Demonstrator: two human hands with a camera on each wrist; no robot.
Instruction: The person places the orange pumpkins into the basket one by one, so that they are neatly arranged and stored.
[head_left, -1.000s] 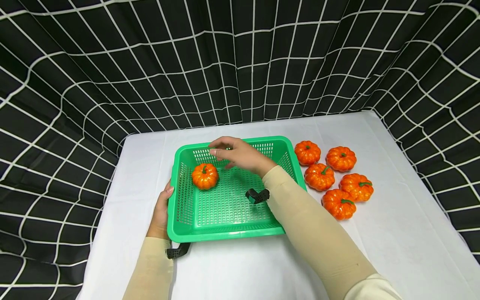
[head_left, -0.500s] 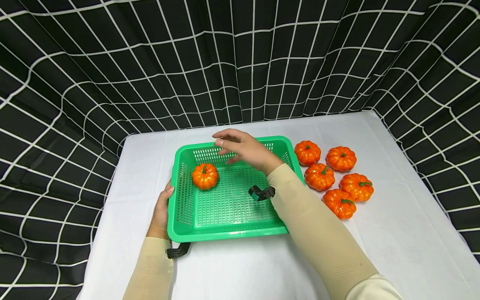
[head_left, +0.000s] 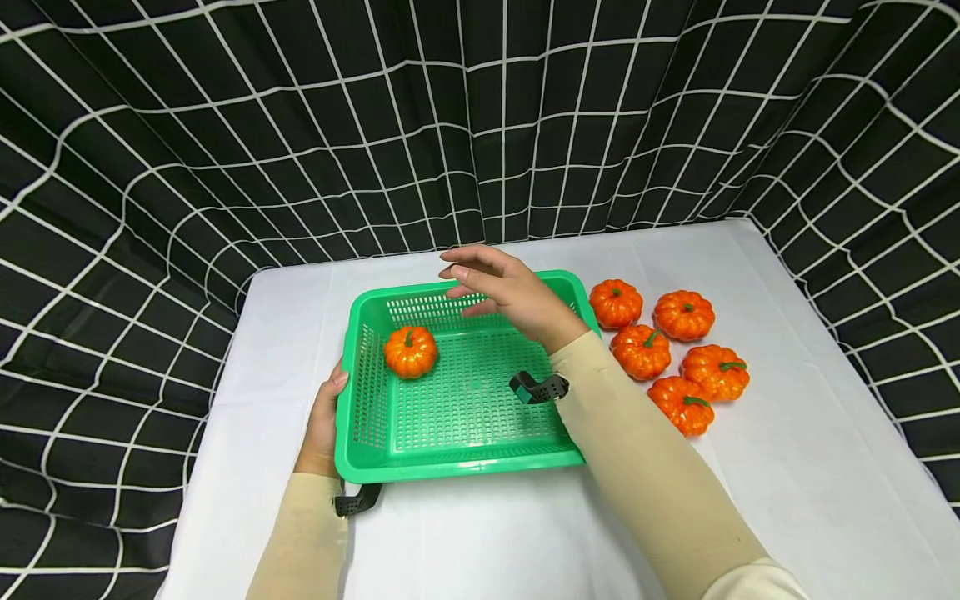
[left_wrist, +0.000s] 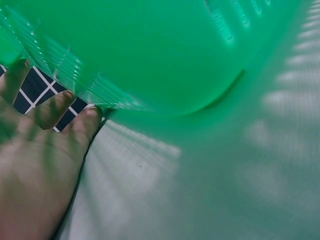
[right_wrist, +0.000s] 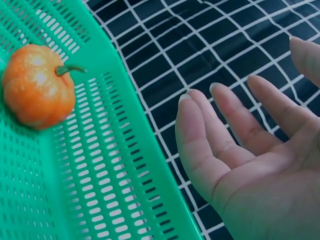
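A green plastic basket (head_left: pixel 480 471) with perforated walls stands on the white cloth. One small orange pumpkin (head_left: pixel 411 352) sits inside at its left. My left hand (head_left: pixel 321 421) holds the basket's left side, its thumb at the rim; the left wrist view shows its fingers (left_wrist: pixel 82 125) against the outer wall. Above the far side of the basket my right hand (head_left: pixel 506 292) hovers, fingers spread and loosely bent, holding nothing. In the right wrist view, this hand (right_wrist: pixel 265 175) is apart from the pumpkin (right_wrist: pixel 39 87) and past the basket's rim.
Several more pumpkins (head_left: pixel 640 352) lie grouped on the cloth, close by the basket's right side. White cloth (head_left: pixel 817 450) extends to the right and front. A black curtain with white grid lines (head_left: pixel 480 125) surrounds the table at the back and sides.
My right hand has risen and drawn back to the right, away from the pumpkin in the basket. The left hand, the basket and the pumpkins have stayed in place.
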